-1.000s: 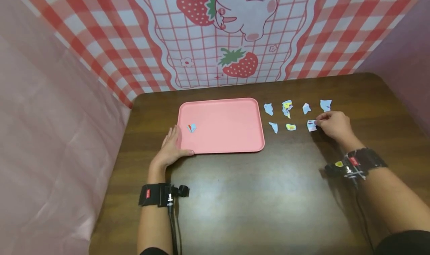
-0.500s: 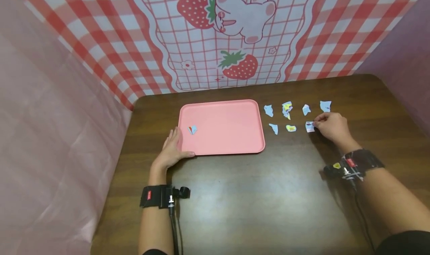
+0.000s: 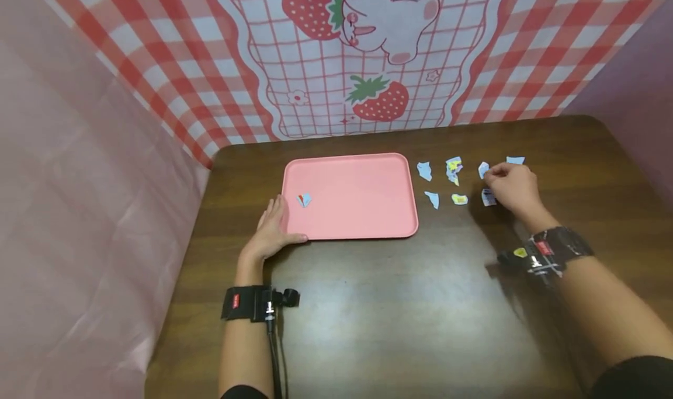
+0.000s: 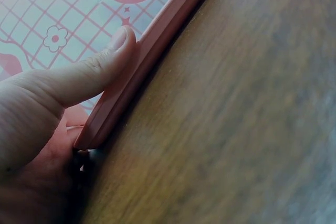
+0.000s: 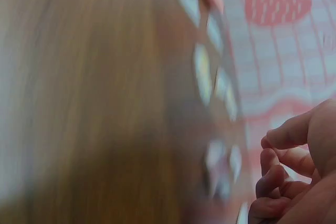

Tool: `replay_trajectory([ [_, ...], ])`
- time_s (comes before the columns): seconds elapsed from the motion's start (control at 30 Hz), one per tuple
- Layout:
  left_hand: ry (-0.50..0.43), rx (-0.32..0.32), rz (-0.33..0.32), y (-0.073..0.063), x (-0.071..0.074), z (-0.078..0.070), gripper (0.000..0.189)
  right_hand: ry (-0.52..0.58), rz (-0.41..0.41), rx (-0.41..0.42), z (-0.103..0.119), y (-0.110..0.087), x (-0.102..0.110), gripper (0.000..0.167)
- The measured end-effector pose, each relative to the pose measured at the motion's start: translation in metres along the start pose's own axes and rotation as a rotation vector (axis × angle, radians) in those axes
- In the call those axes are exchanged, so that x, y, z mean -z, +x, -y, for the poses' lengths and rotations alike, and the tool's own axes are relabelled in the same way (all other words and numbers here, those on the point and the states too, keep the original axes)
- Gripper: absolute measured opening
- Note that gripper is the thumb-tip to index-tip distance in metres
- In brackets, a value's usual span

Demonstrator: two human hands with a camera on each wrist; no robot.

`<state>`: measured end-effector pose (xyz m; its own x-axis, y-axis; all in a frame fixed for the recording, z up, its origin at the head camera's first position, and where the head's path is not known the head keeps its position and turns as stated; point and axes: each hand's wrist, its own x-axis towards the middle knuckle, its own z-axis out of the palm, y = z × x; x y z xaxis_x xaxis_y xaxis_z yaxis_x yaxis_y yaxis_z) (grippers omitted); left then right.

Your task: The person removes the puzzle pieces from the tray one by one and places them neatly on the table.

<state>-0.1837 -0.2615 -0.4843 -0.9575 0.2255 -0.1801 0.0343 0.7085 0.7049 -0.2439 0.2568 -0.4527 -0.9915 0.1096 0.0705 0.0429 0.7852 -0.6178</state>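
Note:
My left hand lies at the near left corner of the pink tray. Its thumb rests on the front rim and its straight fingers lie along the left side. A torn-looking light blue scrap with a red mark is on the tray. My right hand, fingers curled and tips together, hovers over the right end of the scraps; nothing shows between its fingertips in the right wrist view. Just below it lies a blue and white scrap, partly covered. Near its fingertips is a small pale scrap.
Two rows of similar scraps lie right of the tray, among them a yellow-patterned scrap, a small yellow scrap and a blue scrap partly behind my hand. The brown table meets a strawberry-print cloth behind.
My right hand first touched the blue and white scrap, shifted it slightly left, then let go and moved up and left. My left hand stayed on the tray.

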Motion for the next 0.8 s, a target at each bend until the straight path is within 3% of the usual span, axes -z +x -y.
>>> replay_trajectory([
  [0.13, -0.009, 0.018, -0.002, -0.001, 0.001, 0.0, 0.121, 0.067, 0.009, 0.09, 0.049, 0.002, -0.023, 0.023],
  [0.23, -0.016, 0.023, 0.003, 0.0, 0.0, 0.0, 0.122, 0.127, 0.06, 0.148, 0.089, 0.004, -0.044, 0.021],
  [0.47, -0.032, 0.008, 0.0, 0.003, 0.0, -0.002, 0.121, 0.238, 0.252, 0.216, 0.174, 0.012, -0.091, 0.018],
  [0.6, -0.015, 0.015, 0.002, 0.003, 0.0, -0.001, 0.122, 0.238, 0.38, 0.245, 0.207, 0.011, -0.119, 0.019],
  [0.8, 0.001, 0.03, 0.004, 0.002, 0.001, 0.0, 0.123, 0.188, 0.469, 0.322, 0.237, 0.008, -0.155, 0.019],
])
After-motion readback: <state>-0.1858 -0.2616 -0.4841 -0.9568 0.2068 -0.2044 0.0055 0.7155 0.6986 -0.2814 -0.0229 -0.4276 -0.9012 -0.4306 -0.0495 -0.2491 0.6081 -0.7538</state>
